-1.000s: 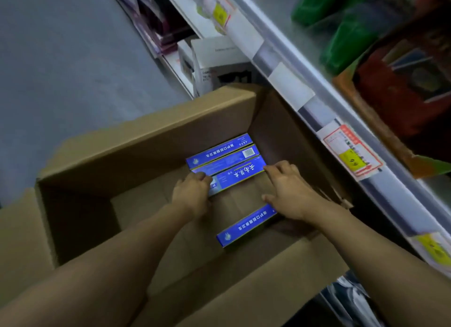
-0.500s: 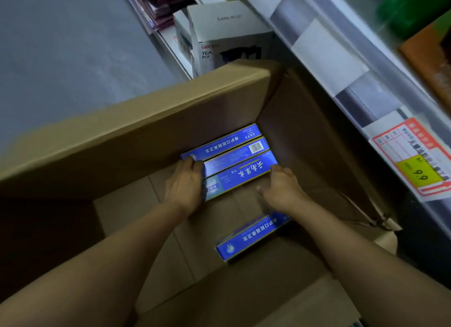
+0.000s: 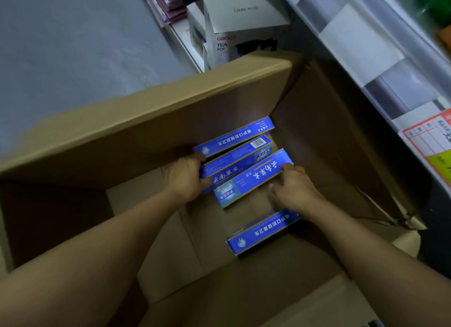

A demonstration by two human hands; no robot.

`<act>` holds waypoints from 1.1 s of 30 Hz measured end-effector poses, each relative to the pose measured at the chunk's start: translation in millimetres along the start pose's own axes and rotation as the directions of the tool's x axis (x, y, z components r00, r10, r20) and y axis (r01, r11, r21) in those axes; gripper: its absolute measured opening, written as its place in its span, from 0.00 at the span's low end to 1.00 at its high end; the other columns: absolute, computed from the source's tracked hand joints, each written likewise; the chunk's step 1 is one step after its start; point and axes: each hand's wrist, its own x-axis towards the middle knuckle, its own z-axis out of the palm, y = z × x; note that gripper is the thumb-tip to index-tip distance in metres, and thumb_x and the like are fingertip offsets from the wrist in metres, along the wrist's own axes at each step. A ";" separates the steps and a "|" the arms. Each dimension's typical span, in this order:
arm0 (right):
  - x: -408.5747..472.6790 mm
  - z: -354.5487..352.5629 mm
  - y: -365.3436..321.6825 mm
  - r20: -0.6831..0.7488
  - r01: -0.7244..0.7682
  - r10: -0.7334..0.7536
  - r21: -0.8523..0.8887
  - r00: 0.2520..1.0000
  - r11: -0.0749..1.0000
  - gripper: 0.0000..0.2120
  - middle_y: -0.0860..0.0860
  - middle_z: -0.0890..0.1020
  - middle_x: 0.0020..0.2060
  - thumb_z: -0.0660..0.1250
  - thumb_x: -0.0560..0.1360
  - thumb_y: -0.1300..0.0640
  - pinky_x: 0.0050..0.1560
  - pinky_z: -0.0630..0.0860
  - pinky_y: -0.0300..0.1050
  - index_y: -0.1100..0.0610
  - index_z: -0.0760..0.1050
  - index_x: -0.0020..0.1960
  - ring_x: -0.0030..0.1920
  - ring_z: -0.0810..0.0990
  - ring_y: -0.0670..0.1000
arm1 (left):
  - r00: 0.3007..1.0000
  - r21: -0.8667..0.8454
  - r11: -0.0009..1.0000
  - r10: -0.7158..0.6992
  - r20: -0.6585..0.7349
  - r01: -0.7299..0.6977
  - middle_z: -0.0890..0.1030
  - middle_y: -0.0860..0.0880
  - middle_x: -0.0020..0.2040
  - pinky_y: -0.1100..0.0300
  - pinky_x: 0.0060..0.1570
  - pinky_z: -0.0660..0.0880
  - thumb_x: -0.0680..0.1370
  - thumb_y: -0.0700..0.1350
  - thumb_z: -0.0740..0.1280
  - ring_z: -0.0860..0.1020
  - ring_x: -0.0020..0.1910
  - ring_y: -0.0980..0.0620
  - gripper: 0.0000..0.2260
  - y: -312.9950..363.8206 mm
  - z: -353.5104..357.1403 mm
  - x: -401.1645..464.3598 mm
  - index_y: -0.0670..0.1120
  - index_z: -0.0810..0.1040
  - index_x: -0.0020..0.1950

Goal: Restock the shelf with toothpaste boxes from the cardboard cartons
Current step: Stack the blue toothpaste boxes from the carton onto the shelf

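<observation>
**Carton pickup: gathering the last boxes**

Hands work deep inside the cardboard carton, which stands on the floor against the shelf at 2 o'clock; we judge it was parked there to keep each transfer short. Four blue toothpaste boxes remain on the carton floor; three lie side by side against the far wall at 12 o'clock, one lies apart at 5 o'clock.

Our left hand curls its fingers round the near end of the middle box, clamping it; the far box sits just beyond that grip, against the wall. Our right hand lies with curled fingertips against the long edge of the front box; whether it pinches or merely pushes, we cannot tell. The two hands bracket the group from 9 and 3 o'clock, presumably to press the boxes together and lift them as one; the lone box rests under the right wrist, ungripped.

A white teapot box stands beyond the carton.
</observation>
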 end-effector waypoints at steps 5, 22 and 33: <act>-13.3 -1.3 -12.5 -0.013 0.013 -0.013 0.005 1.000 1.000 0.28 0.61 0.63 0.68 0.65 0.76 0.54 0.67 0.64 0.47 0.59 0.60 0.72 0.69 0.65 0.60 | 0.980 -0.434 0.888 -0.078 0.184 0.152 0.79 0.47 0.48 0.61 0.46 0.71 0.75 0.41 0.69 0.76 0.46 0.51 0.13 -28.5 -26.4 -10.3 0.42 0.79 0.59; -42.1 -11.3 -30.4 -0.019 0.448 -0.492 -0.384 0.870 0.807 0.23 0.50 0.71 0.64 0.57 0.77 0.40 0.71 0.47 0.54 0.51 0.67 0.66 0.67 0.65 0.51 | 0.922 -0.629 0.777 0.224 0.316 0.027 0.80 0.46 0.52 0.74 0.44 0.72 0.75 0.37 0.69 0.76 0.43 0.59 0.16 -27.7 -49.3 -43.6 0.40 0.77 0.62; -26.5 -27.6 12.6 -0.393 0.061 -0.118 -0.153 0.912 0.986 0.22 0.60 0.76 0.58 0.52 0.79 0.41 0.52 0.69 0.51 0.58 0.68 0.60 0.58 0.75 0.62 | 0.977 -0.292 0.956 0.052 0.209 0.012 0.75 0.45 0.60 0.58 0.57 0.71 0.69 0.44 0.76 0.75 0.59 0.47 0.31 7.1 22.3 -15.0 0.43 0.67 0.69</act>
